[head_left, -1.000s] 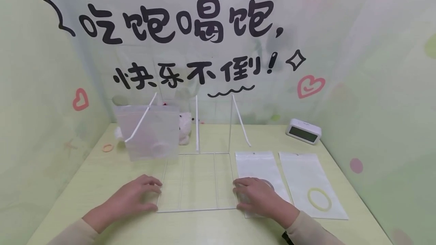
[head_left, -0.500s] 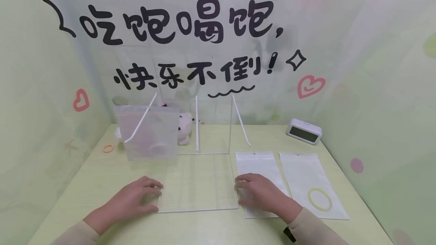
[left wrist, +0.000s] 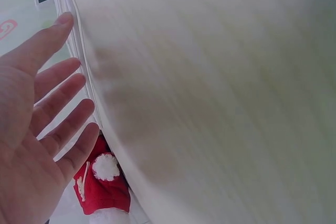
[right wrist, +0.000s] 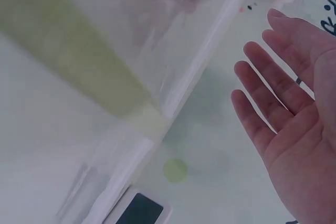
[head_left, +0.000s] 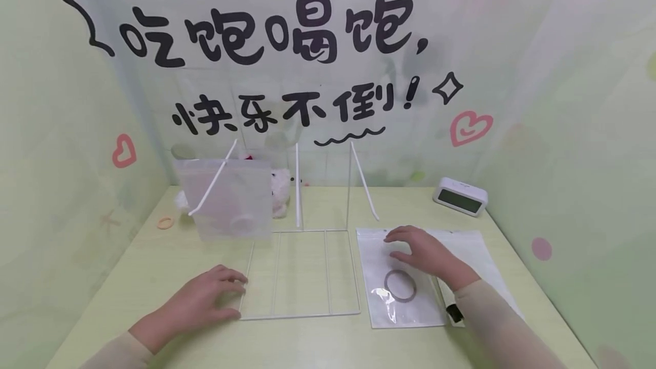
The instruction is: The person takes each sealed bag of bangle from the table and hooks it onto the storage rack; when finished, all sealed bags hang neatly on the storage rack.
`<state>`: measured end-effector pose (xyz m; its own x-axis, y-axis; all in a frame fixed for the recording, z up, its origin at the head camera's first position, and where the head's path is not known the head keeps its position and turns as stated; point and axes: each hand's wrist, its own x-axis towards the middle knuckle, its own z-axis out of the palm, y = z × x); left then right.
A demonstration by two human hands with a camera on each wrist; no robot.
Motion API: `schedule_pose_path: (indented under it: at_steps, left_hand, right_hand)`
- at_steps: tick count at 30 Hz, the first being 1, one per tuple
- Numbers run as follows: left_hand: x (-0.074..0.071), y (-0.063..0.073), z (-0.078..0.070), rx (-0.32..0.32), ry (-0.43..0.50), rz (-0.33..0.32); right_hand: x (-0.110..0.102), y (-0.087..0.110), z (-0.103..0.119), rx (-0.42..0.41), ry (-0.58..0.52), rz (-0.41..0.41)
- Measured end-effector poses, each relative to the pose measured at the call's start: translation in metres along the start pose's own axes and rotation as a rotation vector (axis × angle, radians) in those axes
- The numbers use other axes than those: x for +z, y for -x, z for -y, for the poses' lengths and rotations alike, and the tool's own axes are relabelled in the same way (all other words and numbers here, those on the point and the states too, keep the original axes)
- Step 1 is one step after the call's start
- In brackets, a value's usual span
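Note:
My left hand (head_left: 197, 300) has its fingertips at the left side of a white wire display rack (head_left: 302, 316); in the left wrist view the hand (left wrist: 31, 119) has its fingers extended along the thin wire. From the rack's left prong hangs a translucent zip bag (head_left: 236, 198). Over the upper part of a white zip bag (head_left: 379, 306) on the table hovers my right hand (head_left: 427, 252), fingers loosely spread, holding nothing. A greyish-brown ring (head_left: 386, 285) shows in that bag. Beside it, a second zip bag (head_left: 474, 244) is partly covered by my right forearm.
At the back right stands a white digital clock (head_left: 461, 196). A small orange ring (head_left: 165, 228) lies at the back left. Behind the hanging bag sits a pale plush toy (head_left: 280, 189). The rack's middle prong (head_left: 298, 187) and right prong (head_left: 365, 181) point forward.
My right hand has left the rack's right side and moved right and back, above the bags. The brown ring is uncovered; the yellow ring is now hidden. My left hand stays.

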<state>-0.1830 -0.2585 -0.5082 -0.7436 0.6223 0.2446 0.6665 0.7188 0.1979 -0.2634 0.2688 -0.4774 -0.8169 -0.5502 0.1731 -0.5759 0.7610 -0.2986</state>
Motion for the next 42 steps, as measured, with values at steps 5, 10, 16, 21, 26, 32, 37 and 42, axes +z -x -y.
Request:
schedule_pose_path:
  at_steps: [5,10,16,21,26,32,37,42]
  left_hand:
    - [0.001,0.002,0.0,-0.001,-0.003,-0.009]
    - [0.001,0.002,0.0,-0.003,-0.007,-0.006]
    - [0.001,0.0,-0.001,0.004,-0.007,-0.009]
    - [0.002,0.001,-0.002,0.007,-0.004,-0.007]
    - [0.0,0.001,-0.002,0.013,0.002,-0.018]
    - [0.002,0.0,-0.001,-0.003,0.006,0.005]
    - [0.002,0.0,-0.001,-0.007,0.008,0.009]
    - [0.001,0.001,-0.001,-0.014,-0.009,0.014]
  right_hand:
    - [-0.008,-0.006,-0.034,0.077,0.004,0.005]
    - [-0.012,-0.01,-0.056,0.091,-0.012,0.024]
    - [-0.018,-0.012,-0.074,0.058,-0.014,0.047]
    - [-0.022,-0.013,-0.083,0.061,-0.04,0.067]
    - [-0.019,-0.017,-0.088,0.109,-0.061,0.086]
    - [-0.014,-0.019,-0.092,0.133,-0.065,0.083]
    - [-0.016,-0.019,-0.089,0.144,-0.079,0.051]
    - [-0.019,-0.018,-0.082,0.151,-0.003,0.022]
